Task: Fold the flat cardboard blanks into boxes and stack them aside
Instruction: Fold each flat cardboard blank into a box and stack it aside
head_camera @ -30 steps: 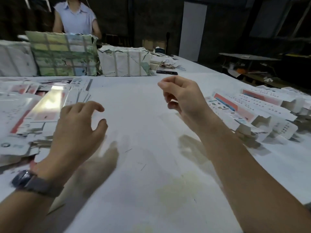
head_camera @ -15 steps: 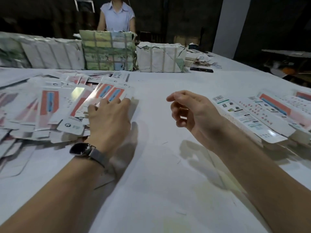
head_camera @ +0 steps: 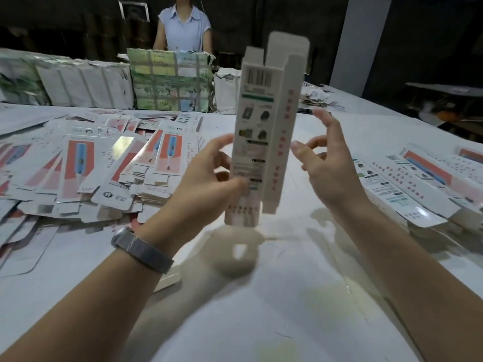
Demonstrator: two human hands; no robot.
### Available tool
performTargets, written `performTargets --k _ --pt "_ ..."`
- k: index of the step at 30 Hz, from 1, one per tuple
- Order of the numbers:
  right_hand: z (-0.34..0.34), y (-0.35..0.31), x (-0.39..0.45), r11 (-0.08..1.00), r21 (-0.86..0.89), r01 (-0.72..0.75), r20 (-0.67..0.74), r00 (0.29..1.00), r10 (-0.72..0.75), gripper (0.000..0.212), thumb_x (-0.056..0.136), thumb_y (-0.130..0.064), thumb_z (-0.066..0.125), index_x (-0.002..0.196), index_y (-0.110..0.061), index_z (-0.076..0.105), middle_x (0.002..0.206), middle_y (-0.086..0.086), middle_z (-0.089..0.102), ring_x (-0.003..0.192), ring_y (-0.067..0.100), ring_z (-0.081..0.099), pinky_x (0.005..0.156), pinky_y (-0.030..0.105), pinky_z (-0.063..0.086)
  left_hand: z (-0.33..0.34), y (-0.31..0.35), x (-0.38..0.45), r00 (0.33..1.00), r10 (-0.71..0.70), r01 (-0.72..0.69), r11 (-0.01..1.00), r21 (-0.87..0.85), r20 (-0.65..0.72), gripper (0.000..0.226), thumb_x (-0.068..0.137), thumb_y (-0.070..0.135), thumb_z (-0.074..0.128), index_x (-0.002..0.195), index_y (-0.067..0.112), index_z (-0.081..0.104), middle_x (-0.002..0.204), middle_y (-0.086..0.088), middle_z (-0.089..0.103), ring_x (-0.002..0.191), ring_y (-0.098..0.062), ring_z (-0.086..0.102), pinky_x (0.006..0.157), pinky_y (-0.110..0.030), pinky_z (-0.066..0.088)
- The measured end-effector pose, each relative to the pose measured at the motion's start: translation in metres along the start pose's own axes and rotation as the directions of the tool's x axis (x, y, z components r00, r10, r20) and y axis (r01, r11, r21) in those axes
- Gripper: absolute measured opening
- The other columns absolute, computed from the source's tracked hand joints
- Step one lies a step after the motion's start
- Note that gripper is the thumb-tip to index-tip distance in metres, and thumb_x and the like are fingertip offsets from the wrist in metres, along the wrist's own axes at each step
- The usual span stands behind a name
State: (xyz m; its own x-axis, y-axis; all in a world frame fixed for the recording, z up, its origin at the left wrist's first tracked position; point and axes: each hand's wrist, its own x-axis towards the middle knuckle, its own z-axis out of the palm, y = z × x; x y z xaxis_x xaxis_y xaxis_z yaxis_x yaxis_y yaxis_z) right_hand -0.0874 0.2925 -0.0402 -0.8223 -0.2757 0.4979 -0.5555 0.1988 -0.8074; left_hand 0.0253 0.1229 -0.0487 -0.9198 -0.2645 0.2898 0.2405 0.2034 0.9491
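The left hand [head_camera: 209,176] is gripping a tall cardboard blank [head_camera: 264,131] upright above the counter [head_camera: 261,309], thumb clamped on its lower face. Just beside its right edge, the right hand [head_camera: 329,165] is hovering, fingers [head_camera: 308,145] spread apart, holding nothing. Flat blanks [head_camera: 99,165] are lying left of the fingers.

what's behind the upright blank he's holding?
Behind the blank: the white-wrapped bundle, mostly covered, with only its left edge showing. The left hand grips the blank. Beside it, the green bundle and a person show.
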Motion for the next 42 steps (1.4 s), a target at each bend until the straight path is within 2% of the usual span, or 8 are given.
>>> performTargets --k 8,13,16,19,23,30,35,42 --pt "0.005 -0.005 -0.006 0.952 0.086 0.292 0.016 0.955 -0.295 0.068 0.091 -0.007 0.043 0.139 -0.052 0.029 0.093 -0.008 0.054 0.08 0.017 0.061 0.063 0.022 0.053 0.02 -0.006 -0.003 0.975 -0.011 0.056 0.979 -0.195 0.223 0.057 0.075 0.008 0.055 0.111 0.051 0.056 0.104 0.01 0.073 0.101 -0.014 0.071 0.081 -0.037 0.059" --pt "-0.001 -0.005 -0.006 0.915 -0.085 0.394 0.175 0.91 -0.376 0.079 0.086 0.0 0.052 0.147 -0.045 0.029 0.088 -0.03 0.056 0.081 0.013 0.058 0.066 0.024 0.057 0.027 0.001 -0.006 0.953 -0.015 0.072 0.982 -0.177 0.301 0.056 0.082 0.0 0.048 0.115 0.046 0.052 0.096 0.018 0.072 0.099 -0.007 0.068 0.078 -0.031 0.054" --pt "-0.008 -0.006 -0.003 0.879 -0.261 0.398 0.274 0.904 -0.328 0.08 0.086 0.004 0.052 0.148 -0.043 0.035 0.085 -0.019 0.061 0.073 0.017 0.061 0.063 0.031 0.057 0.027 0.007 -0.006 0.935 -0.036 0.113 0.973 -0.202 0.352 0.069 0.09 -0.015 0.032 0.121 0.044 0.048 0.105 0.007 0.071 0.103 -0.017 0.069 0.075 -0.032 0.062" --pt "-0.011 -0.007 -0.001 0.914 -0.265 0.307 0.289 0.93 -0.228 0.054 0.09 -0.008 0.051 0.135 -0.037 0.044 0.073 -0.005 0.068 0.069 0.018 0.067 0.062 0.04 0.057 0.023 0.012 -0.006 0.92 -0.045 0.145 0.962 -0.23 0.388 0.07 0.092 -0.013 0.029 0.132 0.042 0.043 0.12 -0.009 0.065 0.101 -0.025 0.072 0.071 -0.028 0.062" --pt "-0.015 -0.005 0.004 0.989 -0.025 0.149 0.246 0.959 -0.138 0.027 0.094 -0.034 0.049 0.121 -0.03 0.045 0.065 -0.014 0.07 0.054 0.01 0.064 0.051 0.019 0.046 0.027 0.022 -0.008 0.917 -0.008 0.099 0.973 -0.208 0.4 0.034 0.109 0.026 0.031 0.141 0.025 0.042 0.123 -0.018 0.061 0.091 -0.012 0.072 0.065 -0.018 0.056" --pt "-0.006 -0.003 0.0 0.959 -0.172 0.226 0.163 0.966 -0.199 0.048 0.096 -0.047 0.058 0.141 -0.046 0.042 0.068 -0.007 0.068 0.062 0.005 0.065 0.06 0.023 0.054 0.029 0.033 0.002 0.934 -0.046 0.188 0.907 -0.378 0.354 0.038 0.107 0.025 0.021 0.126 0.018 0.052 0.108 -0.019 0.061 0.091 -0.029 0.064 0.074 -0.037 0.062" --pt "-0.005 -0.003 -0.001 0.963 -0.199 0.181 0.178 0.973 -0.146 0.027 0.094 -0.048 0.062 0.117 -0.034 0.058 0.064 0.006 0.069 0.055 0.015 0.065 0.063 0.043 0.057 0.033 0.022 0.0 0.94 -0.107 0.202 0.94 -0.276 0.324 0.047 0.109 0.039 0.016 0.131 0.016 0.05 0.108 -0.027 0.065 0.081 -0.025 0.069 0.062 -0.03 0.06" --pt "-0.011 -0.009 0.004 0.992 -0.067 0.11 0.068 0.992 -0.106 0.044 0.084 -0.067 0.055 0.084 -0.023 0.051 0.065 -0.013 0.069 0.051 0.002 0.06 0.049 0.021 0.044 0.032 0.01 -0.002 0.918 -0.125 0.191 0.971 -0.143 0.376 0.061 0.105 0.054 0.018 0.13 0.016 0.058 0.111 -0.025 0.068 0.082 -0.029 0.071 0.068 -0.029 0.06"
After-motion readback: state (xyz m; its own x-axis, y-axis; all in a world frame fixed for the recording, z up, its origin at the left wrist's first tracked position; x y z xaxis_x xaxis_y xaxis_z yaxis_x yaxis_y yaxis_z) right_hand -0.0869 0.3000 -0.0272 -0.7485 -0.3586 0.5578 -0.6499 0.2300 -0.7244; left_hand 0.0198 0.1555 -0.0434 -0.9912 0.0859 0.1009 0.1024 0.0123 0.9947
